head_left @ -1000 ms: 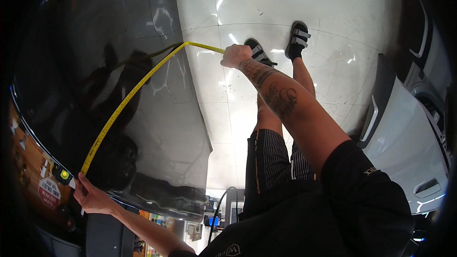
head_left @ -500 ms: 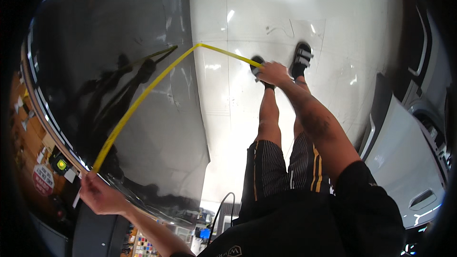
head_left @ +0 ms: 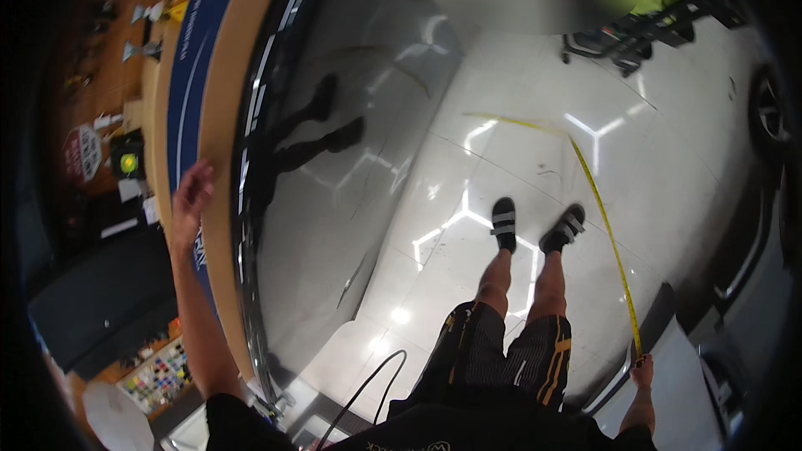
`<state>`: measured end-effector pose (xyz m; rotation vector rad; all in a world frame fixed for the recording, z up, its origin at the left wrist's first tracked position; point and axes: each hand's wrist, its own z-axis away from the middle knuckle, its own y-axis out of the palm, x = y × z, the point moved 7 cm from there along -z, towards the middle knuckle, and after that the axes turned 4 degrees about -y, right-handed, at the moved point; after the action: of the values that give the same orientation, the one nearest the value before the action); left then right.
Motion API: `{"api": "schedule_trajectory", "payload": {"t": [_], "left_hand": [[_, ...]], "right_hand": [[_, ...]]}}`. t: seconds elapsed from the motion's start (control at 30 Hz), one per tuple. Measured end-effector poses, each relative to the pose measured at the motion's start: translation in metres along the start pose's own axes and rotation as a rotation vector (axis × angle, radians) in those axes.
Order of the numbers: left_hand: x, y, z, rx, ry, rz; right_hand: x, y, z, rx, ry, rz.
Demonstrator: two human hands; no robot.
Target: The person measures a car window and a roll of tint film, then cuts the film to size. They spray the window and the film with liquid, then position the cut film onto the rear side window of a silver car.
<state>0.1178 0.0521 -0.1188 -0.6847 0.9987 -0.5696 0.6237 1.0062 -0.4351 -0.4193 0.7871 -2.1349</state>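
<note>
A yellow measuring tape (head_left: 614, 250) runs up from my right hand (head_left: 642, 372), which is closed around its lower end at the lower right. Beyond my feet the tape bends sharply and its blurred far part trails left above the floor. My left hand (head_left: 192, 196) is raised at the left with its fingers loosely apart and nothing in them. It is over or beside a long cardboard box (head_left: 227, 92); I cannot tell whether it touches it. A glossy dark sheet (head_left: 326, 200) spreads between my left arm and the floor, reflecting legs.
A blue box (head_left: 196, 58) lies along the cardboard one. A wooden bench (head_left: 125, 0) with small tools is at far left. A black wheeled frame (head_left: 643, 38) stands at the top right, a car wheel (head_left: 770, 108) below it. A dark cable (head_left: 368, 384) loops near my body.
My left hand has let go of the tape and opened. My right hand has moved right and down with the tape, which has swung off the dark sheet. The whole view has shifted.
</note>
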Motion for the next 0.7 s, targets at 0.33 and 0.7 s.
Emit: {"api": "schedule_trajectory", "payload": {"t": [0.33,0.7], "left_hand": [[0.149,0.024,-0.034,0.155,-0.021,-0.038],[0.004,0.002,0.062,-0.507,0.011,0.263]], "right_hand": [[0.021,-0.016,0.022,0.073,-0.006,0.041],[-0.055,-0.001,0.102,0.074,-0.096,0.097]]}}
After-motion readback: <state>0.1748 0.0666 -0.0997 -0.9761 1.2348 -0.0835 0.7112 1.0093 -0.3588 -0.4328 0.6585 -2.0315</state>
